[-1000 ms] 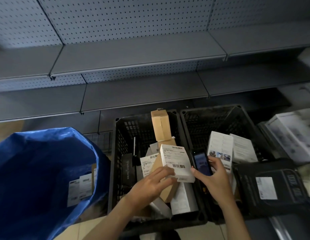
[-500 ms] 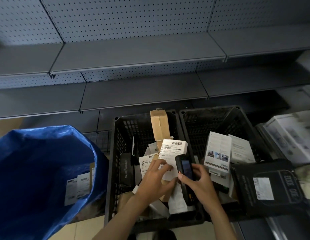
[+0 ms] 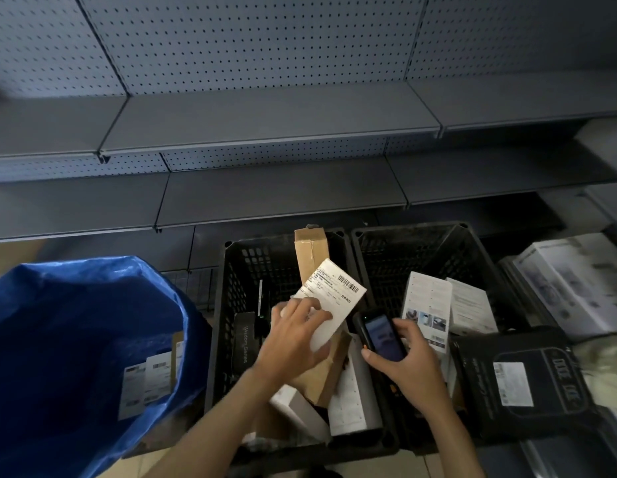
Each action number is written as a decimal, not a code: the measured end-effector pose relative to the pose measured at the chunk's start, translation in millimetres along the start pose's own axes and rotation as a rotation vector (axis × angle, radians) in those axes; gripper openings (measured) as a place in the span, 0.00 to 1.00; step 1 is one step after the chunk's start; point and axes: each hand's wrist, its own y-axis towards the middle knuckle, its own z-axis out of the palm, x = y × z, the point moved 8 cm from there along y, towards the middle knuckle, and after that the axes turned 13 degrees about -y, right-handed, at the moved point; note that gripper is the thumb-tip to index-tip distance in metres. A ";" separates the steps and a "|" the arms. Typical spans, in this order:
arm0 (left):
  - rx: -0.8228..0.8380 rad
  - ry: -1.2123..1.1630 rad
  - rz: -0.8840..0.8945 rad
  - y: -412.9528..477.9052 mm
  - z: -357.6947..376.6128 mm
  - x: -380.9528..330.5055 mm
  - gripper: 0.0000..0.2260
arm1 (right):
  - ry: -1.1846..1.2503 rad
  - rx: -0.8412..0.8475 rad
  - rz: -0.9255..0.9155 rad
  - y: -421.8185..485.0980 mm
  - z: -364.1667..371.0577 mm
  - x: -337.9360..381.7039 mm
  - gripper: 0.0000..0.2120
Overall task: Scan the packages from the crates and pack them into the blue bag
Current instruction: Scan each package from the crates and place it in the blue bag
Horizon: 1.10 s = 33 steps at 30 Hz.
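Bag [image 3: 59, 322] is sitting open far left, with a couple of labelled packages [image 3: 152, 377] lying inside against its right wall. Left crate [image 3: 231, 298] is standing just beside it, holding a black box [image 3: 245, 339] on end by the left wall and a brown carton [image 3: 312, 257] leaning upright at the back, with white and brown boxes piling up at the front. Left hand [image 3: 296, 339] is gripping a white package [image 3: 338, 294] above that crate, fingers curling over its lower end, barcode label facing up. Right hand [image 3: 410, 360] is clutching the scanner [image 3: 381, 336] just right of the package, over the seam between the crates, screen glowing; can't tell if scanner and package are touching. Right crate [image 3: 421, 250] is holding white boxes [image 3: 427, 305] standing on end. A black parcel [image 3: 527, 381] and a big white box [image 3: 576, 281] are lying further right, outside the crates.
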 end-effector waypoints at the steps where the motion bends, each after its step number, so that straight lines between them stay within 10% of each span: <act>1: 0.027 0.066 0.043 0.9 -8.3 5.6 0.24 | -0.047 0.005 -0.025 5.3 -4.0 5.3 0.28; 17: 0.467 0.647 0.126 -2.2 -109.6 89.2 0.28 | -1.119 0.174 -0.634 76.2 -3.0 149.5 0.38; 33: 0.495 0.662 0.160 -17.6 -120.5 107.7 0.26 | -1.356 0.154 -0.714 72.2 9.7 181.4 0.38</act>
